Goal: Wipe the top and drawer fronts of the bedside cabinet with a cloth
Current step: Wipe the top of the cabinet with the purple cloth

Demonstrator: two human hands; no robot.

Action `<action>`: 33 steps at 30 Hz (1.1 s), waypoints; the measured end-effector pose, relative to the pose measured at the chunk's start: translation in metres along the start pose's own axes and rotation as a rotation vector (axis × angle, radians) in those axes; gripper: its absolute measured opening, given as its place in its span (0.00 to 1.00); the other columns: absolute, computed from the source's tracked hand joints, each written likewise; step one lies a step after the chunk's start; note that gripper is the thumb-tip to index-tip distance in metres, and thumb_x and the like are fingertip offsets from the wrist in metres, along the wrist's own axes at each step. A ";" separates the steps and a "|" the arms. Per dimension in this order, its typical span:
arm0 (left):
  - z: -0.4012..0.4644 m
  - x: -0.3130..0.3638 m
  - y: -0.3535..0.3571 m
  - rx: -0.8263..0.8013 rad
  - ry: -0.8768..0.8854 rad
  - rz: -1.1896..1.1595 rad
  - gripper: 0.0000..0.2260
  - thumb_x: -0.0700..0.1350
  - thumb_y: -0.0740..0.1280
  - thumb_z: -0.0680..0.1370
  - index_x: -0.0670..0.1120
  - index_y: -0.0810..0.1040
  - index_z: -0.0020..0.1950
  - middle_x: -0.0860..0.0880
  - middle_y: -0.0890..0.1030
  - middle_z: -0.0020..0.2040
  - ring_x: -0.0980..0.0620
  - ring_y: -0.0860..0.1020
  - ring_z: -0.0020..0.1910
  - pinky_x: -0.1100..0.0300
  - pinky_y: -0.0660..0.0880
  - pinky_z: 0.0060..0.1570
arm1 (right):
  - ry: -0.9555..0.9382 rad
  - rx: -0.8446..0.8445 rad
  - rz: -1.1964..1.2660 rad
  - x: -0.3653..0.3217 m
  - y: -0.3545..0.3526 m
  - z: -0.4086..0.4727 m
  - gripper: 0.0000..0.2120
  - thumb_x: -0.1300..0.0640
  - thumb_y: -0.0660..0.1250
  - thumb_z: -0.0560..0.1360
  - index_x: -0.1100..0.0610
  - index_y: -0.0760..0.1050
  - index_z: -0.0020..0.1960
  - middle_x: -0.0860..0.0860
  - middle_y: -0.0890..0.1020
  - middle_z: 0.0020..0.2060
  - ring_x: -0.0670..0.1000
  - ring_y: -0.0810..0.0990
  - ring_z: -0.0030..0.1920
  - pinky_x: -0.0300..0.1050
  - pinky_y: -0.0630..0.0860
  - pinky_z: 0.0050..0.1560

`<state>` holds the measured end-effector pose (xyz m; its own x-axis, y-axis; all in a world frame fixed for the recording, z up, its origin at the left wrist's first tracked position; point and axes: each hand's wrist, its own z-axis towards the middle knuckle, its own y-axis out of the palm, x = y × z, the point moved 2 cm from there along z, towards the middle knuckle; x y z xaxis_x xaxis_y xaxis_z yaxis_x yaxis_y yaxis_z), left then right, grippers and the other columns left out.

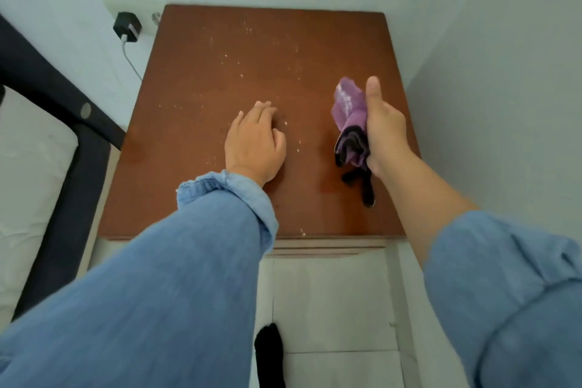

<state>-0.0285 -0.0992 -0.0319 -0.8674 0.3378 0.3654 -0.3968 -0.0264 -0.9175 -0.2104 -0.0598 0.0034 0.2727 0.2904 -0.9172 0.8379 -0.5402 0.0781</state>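
Observation:
The bedside cabinet's brown top (201,79) fills the middle of the head view, dotted with pale specks and crumbs. My right hand (385,129) is above its right side, closed around a bunched purple cloth with a black edge (349,110); the cloth's dark end hangs down to the wood. My left hand (255,142) rests palm down near the middle of the top, fingers loosely curled, holding nothing. Below the front edge only a thin strip of the cabinet front (327,246) shows; the drawer fronts are out of sight.
A dark bed frame (63,123) with a white mattress (28,173) stands close on the left. A black charger (127,27) with a white cable is plugged into the wall behind the cabinet's left corner. A wall runs along the right. White floor tiles (333,302) lie below.

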 end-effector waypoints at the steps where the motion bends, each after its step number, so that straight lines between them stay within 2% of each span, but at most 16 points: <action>1: 0.013 -0.008 -0.001 -0.015 -0.001 0.017 0.22 0.44 0.55 0.78 0.43 0.67 0.72 0.48 0.66 0.74 0.52 0.60 0.75 0.54 0.51 0.75 | 0.082 -0.048 0.159 -0.005 0.009 0.012 0.22 0.37 0.63 0.73 0.56 0.80 0.46 0.56 0.84 0.50 0.55 0.84 0.50 0.51 0.79 0.56; 3: 0.035 -0.022 -0.002 -0.038 -0.004 0.059 0.23 0.44 0.54 0.79 0.43 0.62 0.75 0.48 0.60 0.77 0.52 0.55 0.77 0.52 0.47 0.76 | 0.173 -0.134 0.396 -0.016 0.026 0.032 0.21 0.41 0.63 0.76 0.56 0.77 0.59 0.54 0.81 0.57 0.54 0.82 0.54 0.47 0.78 0.52; 4: 0.044 -0.029 0.001 -0.046 -0.011 0.071 0.24 0.45 0.53 0.79 0.43 0.60 0.76 0.48 0.58 0.77 0.52 0.53 0.77 0.52 0.46 0.76 | 0.196 -0.151 0.438 -0.022 0.033 0.044 0.20 0.45 0.63 0.77 0.57 0.74 0.63 0.55 0.80 0.57 0.54 0.81 0.54 0.46 0.78 0.47; 6: 0.052 -0.037 0.007 -0.059 -0.029 0.067 0.24 0.45 0.52 0.80 0.43 0.58 0.76 0.48 0.57 0.78 0.52 0.52 0.77 0.52 0.46 0.76 | 0.199 -0.119 0.403 -0.026 0.045 0.066 0.18 0.53 0.63 0.77 0.59 0.73 0.64 0.56 0.81 0.53 0.54 0.81 0.51 0.44 0.77 0.41; 8: 0.056 -0.045 0.016 -0.032 -0.056 0.033 0.23 0.43 0.52 0.80 0.44 0.59 0.76 0.49 0.58 0.78 0.53 0.53 0.77 0.54 0.46 0.76 | 0.123 -0.038 0.232 -0.029 0.059 0.099 0.13 0.56 0.62 0.77 0.58 0.74 0.60 0.55 0.82 0.49 0.54 0.82 0.48 0.46 0.79 0.43; 10: 0.054 -0.045 0.019 0.006 -0.072 0.004 0.23 0.42 0.52 0.80 0.44 0.61 0.76 0.49 0.60 0.77 0.54 0.54 0.77 0.55 0.47 0.76 | -0.061 0.005 0.038 -0.035 0.071 0.125 0.09 0.56 0.61 0.79 0.54 0.75 0.57 0.53 0.82 0.49 0.52 0.82 0.49 0.48 0.80 0.52; 14: 0.059 -0.045 0.019 0.020 -0.095 -0.002 0.23 0.41 0.53 0.79 0.45 0.62 0.75 0.50 0.61 0.76 0.54 0.56 0.76 0.57 0.47 0.75 | -0.368 -0.013 -0.422 -0.048 0.103 0.172 0.13 0.54 0.59 0.79 0.54 0.76 0.61 0.49 0.81 0.54 0.47 0.79 0.56 0.41 0.74 0.59; 17: 0.059 -0.046 0.020 0.017 -0.119 0.007 0.24 0.43 0.52 0.79 0.46 0.63 0.75 0.51 0.62 0.76 0.56 0.56 0.76 0.59 0.46 0.75 | -0.531 -0.016 -0.651 -0.056 0.125 0.205 0.15 0.55 0.61 0.79 0.55 0.75 0.64 0.50 0.78 0.60 0.48 0.75 0.61 0.35 0.67 0.60; 21: 0.060 -0.044 0.019 0.003 -0.121 0.006 0.25 0.45 0.47 0.78 0.47 0.63 0.75 0.52 0.62 0.76 0.57 0.56 0.76 0.59 0.47 0.75 | -0.616 -0.077 -0.916 -0.054 0.142 0.243 0.16 0.56 0.59 0.79 0.54 0.74 0.65 0.53 0.76 0.63 0.52 0.73 0.64 0.39 0.65 0.62; 27: 0.063 -0.045 0.020 0.021 -0.133 -0.016 0.26 0.45 0.48 0.77 0.47 0.64 0.75 0.52 0.63 0.75 0.57 0.57 0.75 0.58 0.49 0.75 | -0.687 -0.143 -1.091 -0.047 0.169 0.276 0.16 0.54 0.58 0.79 0.52 0.74 0.64 0.52 0.77 0.63 0.53 0.73 0.64 0.40 0.65 0.62; 33: 0.067 -0.049 0.022 0.032 -0.138 -0.003 0.26 0.45 0.48 0.76 0.47 0.65 0.74 0.52 0.63 0.75 0.57 0.57 0.75 0.58 0.49 0.75 | -0.780 -0.171 -1.162 -0.048 0.179 0.290 0.16 0.52 0.57 0.79 0.54 0.76 0.62 0.53 0.78 0.61 0.56 0.74 0.62 0.43 0.67 0.61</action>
<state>-0.0147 -0.1791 -0.0598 -0.8984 0.2055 0.3882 -0.4069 -0.0567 -0.9117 -0.2104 -0.3995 -0.0519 -0.8852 -0.0388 -0.4637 0.4626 -0.1807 -0.8680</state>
